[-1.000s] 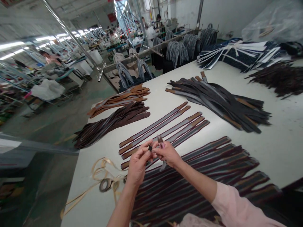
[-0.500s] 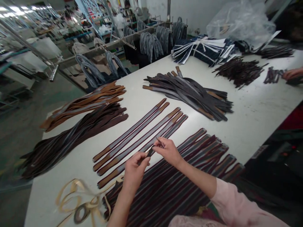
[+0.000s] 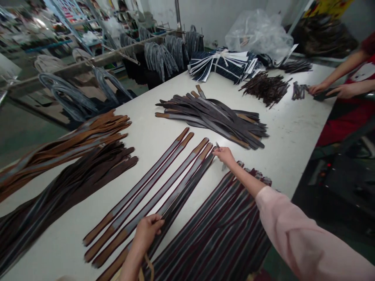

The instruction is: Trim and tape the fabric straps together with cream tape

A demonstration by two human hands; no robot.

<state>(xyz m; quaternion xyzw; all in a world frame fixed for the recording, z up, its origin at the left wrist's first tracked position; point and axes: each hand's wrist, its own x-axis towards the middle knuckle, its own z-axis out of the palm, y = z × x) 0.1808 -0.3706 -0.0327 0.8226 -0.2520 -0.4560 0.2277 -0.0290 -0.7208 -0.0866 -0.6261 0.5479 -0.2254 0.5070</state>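
Note:
A long dark strip [image 3: 190, 182] is stretched between my two hands, over the row of laid-out strips. My left hand [image 3: 145, 231] is closed on its nearer part, fingertips pinched together. At the far end my right hand [image 3: 225, 155] pinches the strip's tip. A small pointed tool [image 3: 217, 144] also sticks up from the right fingers; its kind is not clear. Just left of the stretched strip lie several grey strips [image 3: 158, 201] with tan ends and dark red edges, side by side. Under my right forearm spreads a bundle of dark, red-edged strips [image 3: 205, 230].
Brown strips [image 3: 88, 134] and dark brown strips [image 3: 73, 183] lie at left. Beyond my hands is a pile of grey strips [image 3: 213, 117]. Farther back are a tied striped bundle [image 3: 225, 66] and short dark pieces [image 3: 265, 89]. A co-worker's hands [image 3: 336, 90] work at right.
My hands have moved apart: the right one away to the strip's far end, the left one nearer to me. The dark strip is now drawn out long between them. The view has swung right.

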